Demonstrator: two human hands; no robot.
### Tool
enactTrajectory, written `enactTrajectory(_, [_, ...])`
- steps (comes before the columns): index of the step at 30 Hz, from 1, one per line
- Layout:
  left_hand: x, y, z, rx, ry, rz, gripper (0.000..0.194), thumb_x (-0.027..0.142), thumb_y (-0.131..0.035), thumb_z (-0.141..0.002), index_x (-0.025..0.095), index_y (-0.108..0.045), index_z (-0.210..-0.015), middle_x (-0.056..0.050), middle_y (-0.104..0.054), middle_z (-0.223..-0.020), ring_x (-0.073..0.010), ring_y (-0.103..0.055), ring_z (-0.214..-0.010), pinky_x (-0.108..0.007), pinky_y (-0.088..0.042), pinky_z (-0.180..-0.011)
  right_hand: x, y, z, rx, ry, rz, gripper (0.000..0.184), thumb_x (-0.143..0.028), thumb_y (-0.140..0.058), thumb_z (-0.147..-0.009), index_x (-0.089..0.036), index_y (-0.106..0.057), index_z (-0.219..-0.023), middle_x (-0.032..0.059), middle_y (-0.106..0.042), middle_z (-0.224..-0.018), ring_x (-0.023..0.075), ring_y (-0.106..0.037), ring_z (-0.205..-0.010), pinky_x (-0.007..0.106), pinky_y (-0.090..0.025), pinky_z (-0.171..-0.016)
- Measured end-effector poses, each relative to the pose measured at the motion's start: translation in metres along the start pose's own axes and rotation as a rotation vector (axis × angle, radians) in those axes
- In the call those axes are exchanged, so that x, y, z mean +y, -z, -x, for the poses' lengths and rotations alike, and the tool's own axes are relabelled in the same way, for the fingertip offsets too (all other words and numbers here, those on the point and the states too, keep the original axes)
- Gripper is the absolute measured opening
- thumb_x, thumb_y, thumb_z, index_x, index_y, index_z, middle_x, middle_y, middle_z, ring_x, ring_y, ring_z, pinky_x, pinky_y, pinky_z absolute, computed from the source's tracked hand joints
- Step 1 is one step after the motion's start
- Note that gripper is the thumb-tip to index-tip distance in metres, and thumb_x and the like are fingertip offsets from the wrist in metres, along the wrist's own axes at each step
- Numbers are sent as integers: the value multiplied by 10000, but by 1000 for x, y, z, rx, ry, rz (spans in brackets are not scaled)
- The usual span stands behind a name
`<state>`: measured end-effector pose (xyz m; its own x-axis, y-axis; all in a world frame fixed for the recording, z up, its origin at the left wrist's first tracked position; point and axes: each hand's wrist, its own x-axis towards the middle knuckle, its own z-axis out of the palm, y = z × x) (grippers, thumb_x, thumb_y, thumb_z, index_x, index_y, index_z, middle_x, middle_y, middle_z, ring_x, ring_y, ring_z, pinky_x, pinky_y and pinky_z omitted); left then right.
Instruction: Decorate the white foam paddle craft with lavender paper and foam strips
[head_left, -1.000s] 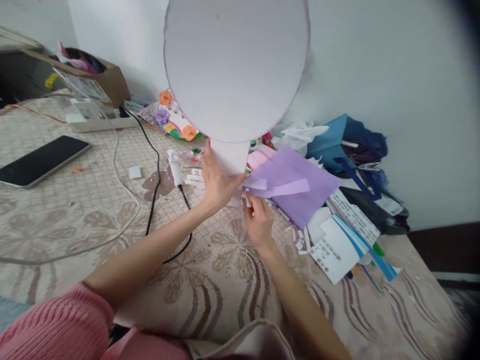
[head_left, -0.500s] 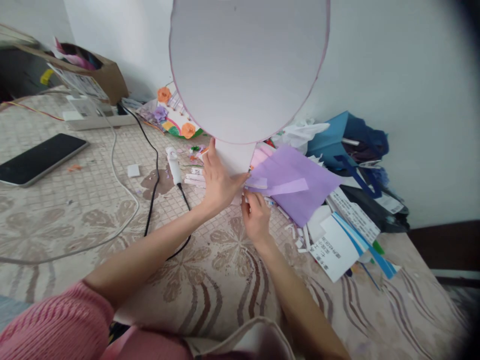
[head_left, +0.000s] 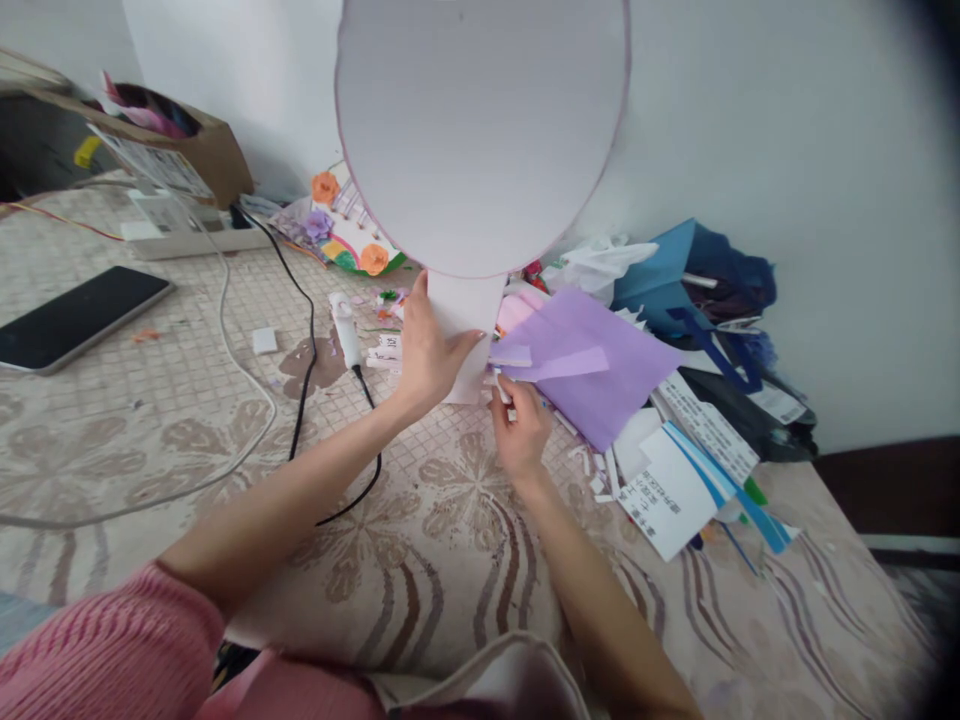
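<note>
A large white round paper panel (head_left: 484,130) with a thin pinkish edge stands upright, its top cut off by the frame. Below it runs a white rectangular handle (head_left: 469,305). My left hand (head_left: 433,350) grips this handle, thumb on the near face and fingers around the left side. Just right of the handle's lower end, my right hand (head_left: 519,425) pinches a small white piece (head_left: 498,374), too small to name. Behind that hand lie a purple sheet (head_left: 592,360) and pale lilac strips (head_left: 574,364).
A white glue gun (head_left: 345,330) with a black cord lies left. Further left are a phone (head_left: 82,318), a power strip (head_left: 199,243) and a cardboard box (head_left: 191,160). Paper flowers (head_left: 373,260) sit behind. Printed card (head_left: 667,500), scraps and a blue bag (head_left: 660,270) fill the right.
The round panel and its handle have shifted slightly left and tilted. My right hand has moved a little right, away from the handle's edge, and the small white piece now shows.
</note>
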<state>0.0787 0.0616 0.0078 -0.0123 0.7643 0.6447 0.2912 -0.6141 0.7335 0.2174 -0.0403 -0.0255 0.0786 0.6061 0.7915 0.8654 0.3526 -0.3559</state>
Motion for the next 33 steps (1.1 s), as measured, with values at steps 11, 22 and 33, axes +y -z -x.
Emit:
enactTrajectory(11, [4, 1, -1, 10, 45, 18, 947, 215, -796, -710, 209, -205, -1449, -185, -358, -1482, -370, -341, -1414, -578, -223, -1196, 4, -1, 0, -99, 13, 34, 228, -162, -459, -969, -213, -635, -1104, 81, -677, -936, 206, -653, -874, 334, -550, -761])
enactTrajectory(22, [6, 1, 2, -9, 10, 2, 942, 225, -779, -721, 212, -190, -1456, -191, -336, -1497, -374, -338, -1414, -582, -235, -1186, -2, -4, -3, -162, -45, -47, 221, -164, -436, -971, -201, -629, -1071, 64, -654, -901, 191, -636, -849, 306, -523, -730])
enactTrajectory(33, [5, 1, 3, -31, -1, -10, 926, 225, -750, -745, 221, -171, -1467, -190, -326, -1515, -372, -319, -1432, -578, -220, -1190, -4, -5, -3, -176, -34, -55, 223, -136, -435, -959, -186, -623, -1069, 64, -652, -896, 186, -630, -834, 308, -513, -730])
